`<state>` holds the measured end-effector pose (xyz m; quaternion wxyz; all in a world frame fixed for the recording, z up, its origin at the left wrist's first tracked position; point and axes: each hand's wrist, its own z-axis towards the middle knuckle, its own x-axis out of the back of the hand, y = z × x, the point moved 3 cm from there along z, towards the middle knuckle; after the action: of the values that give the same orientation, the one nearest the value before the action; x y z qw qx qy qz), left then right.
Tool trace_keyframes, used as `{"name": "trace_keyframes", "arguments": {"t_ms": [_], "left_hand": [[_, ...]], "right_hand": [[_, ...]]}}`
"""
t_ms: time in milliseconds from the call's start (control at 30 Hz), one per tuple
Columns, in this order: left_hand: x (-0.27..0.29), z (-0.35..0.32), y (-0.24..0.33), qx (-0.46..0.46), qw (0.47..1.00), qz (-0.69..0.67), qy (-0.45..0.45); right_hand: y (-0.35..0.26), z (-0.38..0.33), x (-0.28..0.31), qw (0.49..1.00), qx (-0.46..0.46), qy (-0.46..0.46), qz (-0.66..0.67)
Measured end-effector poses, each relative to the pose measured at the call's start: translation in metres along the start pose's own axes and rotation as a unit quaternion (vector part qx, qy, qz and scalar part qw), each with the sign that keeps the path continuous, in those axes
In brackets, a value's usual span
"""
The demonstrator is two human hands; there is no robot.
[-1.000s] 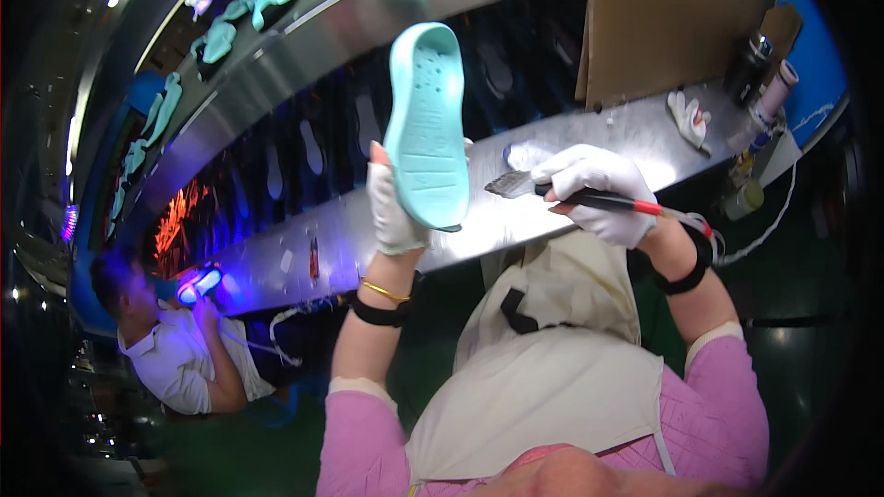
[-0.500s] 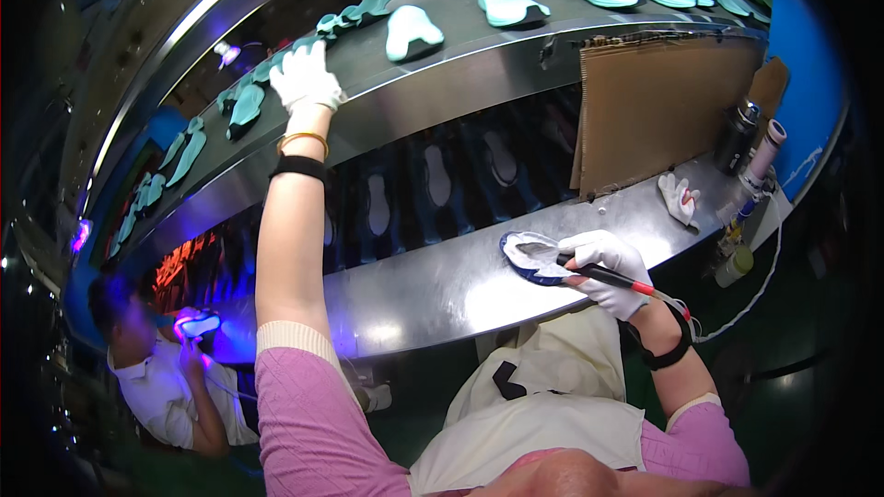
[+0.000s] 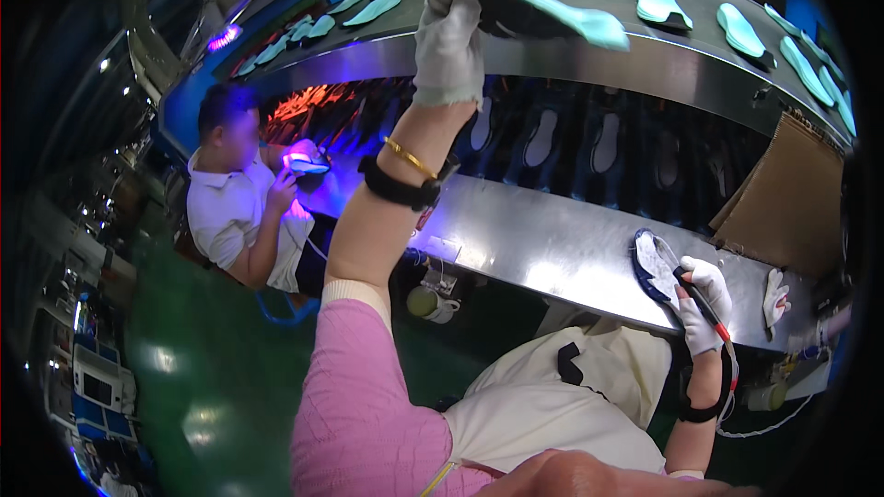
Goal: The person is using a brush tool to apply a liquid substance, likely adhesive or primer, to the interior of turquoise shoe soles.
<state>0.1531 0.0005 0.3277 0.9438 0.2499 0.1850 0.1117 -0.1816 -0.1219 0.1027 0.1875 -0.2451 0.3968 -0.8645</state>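
1. Sole, turquoise, long, smooth and moulded (image 3: 582,22): upper middle of the frame, one end at the left grip, the other reaching right above the belt's near edge. Dark area beneath: underside or shadow, cannot tell. Markings too blurred to read.
2. Left grip, white fabric glove (image 3: 448,46): upper middle; fingers curled, pinching the sole's near end.
3. Right grip, white glove with bare fingertips (image 3: 714,283): lower right; fingers closed around the brush handle.
4. Brush, slim black-and-red handle (image 3: 707,306): slanting through the right grip, head toward the upper; bristles unclear.
5. Shoe upper, dark blue rim, pale lining, oval (image 3: 656,269): right of centre, just left of the right grip; contact between them cannot be told.
6. Desk, shiny metal (image 3: 552,244): across the middle, beneath the upper.
7. Conveyor belt, dark grey, matt (image 3: 702,7): along the top, bearing further turquoise soles (image 3: 659,2).
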Motion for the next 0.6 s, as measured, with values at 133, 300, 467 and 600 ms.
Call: {"name": "trace_keyframes", "arguments": {"t_ms": [133,300,467,600], "left_hand": [[-0.008,-0.078,-0.028,0.193,0.976,-0.102,0.011],[-0.032,-0.234,-0.099,0.479,0.782,-0.397,0.037],[-0.054,-0.294,-0.086,0.549,0.678,-0.47,0.13],[-0.049,-0.308,-0.101,0.59,0.72,-0.346,0.122]], "right_hand": [[0.006,-0.012,-0.006,0.999,-0.043,-0.004,0.02],[0.004,-0.021,-0.011,0.998,-0.063,-0.022,-0.002],[-0.019,-0.014,-0.014,0.983,-0.155,-0.017,0.101],[-0.019,-0.007,-0.046,0.961,-0.202,-0.02,0.189]]}}
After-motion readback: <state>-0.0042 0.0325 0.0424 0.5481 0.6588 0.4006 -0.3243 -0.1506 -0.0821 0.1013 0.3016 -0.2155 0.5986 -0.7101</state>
